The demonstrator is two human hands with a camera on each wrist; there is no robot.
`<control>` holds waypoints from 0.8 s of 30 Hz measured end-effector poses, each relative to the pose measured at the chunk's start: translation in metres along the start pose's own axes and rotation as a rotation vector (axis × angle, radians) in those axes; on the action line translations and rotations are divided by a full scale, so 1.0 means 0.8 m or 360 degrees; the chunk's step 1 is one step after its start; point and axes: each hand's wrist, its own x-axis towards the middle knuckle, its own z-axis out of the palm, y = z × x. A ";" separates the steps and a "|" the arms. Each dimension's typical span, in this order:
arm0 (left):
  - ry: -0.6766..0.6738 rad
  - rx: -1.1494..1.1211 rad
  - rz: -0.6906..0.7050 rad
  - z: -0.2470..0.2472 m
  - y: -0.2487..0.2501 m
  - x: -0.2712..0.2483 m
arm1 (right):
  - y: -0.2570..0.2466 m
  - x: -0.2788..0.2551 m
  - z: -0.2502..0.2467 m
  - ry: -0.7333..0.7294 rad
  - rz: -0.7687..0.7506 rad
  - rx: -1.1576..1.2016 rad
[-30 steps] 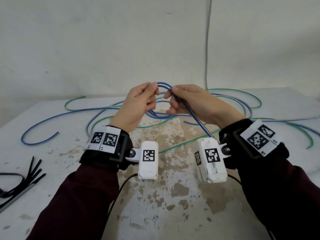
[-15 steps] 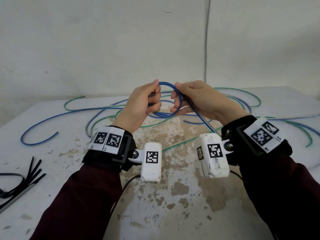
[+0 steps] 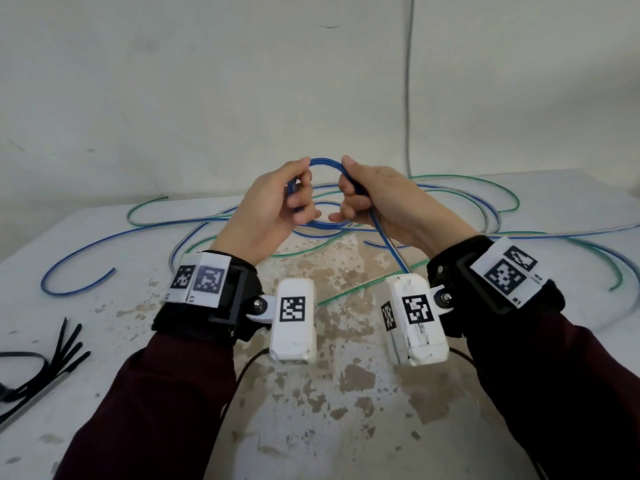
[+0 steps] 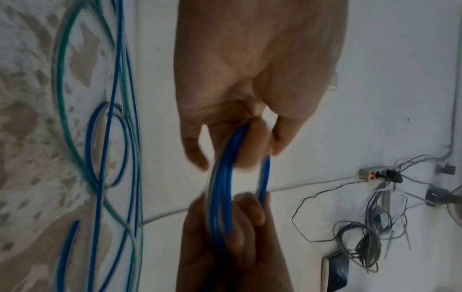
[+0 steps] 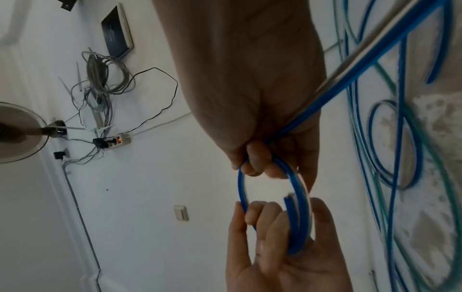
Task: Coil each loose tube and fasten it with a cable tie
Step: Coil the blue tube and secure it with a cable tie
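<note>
A small coil of blue tube (image 3: 325,162) is held up above the table between both hands. My left hand (image 3: 298,194) pinches its left side with thumb and curled fingers; the left wrist view shows several turns of the coil (image 4: 222,187) passing under those fingers (image 4: 192,150). My right hand (image 3: 349,194) grips the right side of the coil (image 5: 300,197). The blue tube's free length (image 3: 391,247) runs from the right hand down past the wrist. Black cable ties (image 3: 52,362) lie at the table's left edge, far from both hands.
More blue tube (image 3: 104,240) and a green tube (image 3: 467,178) sprawl in wide loops across the back of the worn white table (image 3: 329,393). A wall stands close behind, with a grey cable (image 3: 408,98) running down it. A power strip (image 4: 375,174) and wires hang on another wall.
Both hands have risen a little and drawn apart, and the blue loop between them now stands taller and rounder. The tubes on the table have not moved.
</note>
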 end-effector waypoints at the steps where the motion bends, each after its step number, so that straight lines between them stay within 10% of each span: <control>1: -0.0070 0.0017 -0.0053 -0.002 0.003 -0.002 | -0.002 -0.001 -0.002 0.0000 -0.0010 -0.0029; 7: -0.0262 0.0278 -0.0150 0.001 0.005 -0.008 | -0.005 -0.005 -0.005 -0.0177 0.0027 -0.0294; 13: -0.0004 0.0027 0.0239 0.002 -0.005 0.001 | -0.002 -0.003 -0.008 -0.0132 0.0053 -0.0117; 24: 0.0139 -0.0164 0.0302 0.008 -0.006 0.002 | -0.007 -0.012 -0.015 -0.0384 0.0035 0.0049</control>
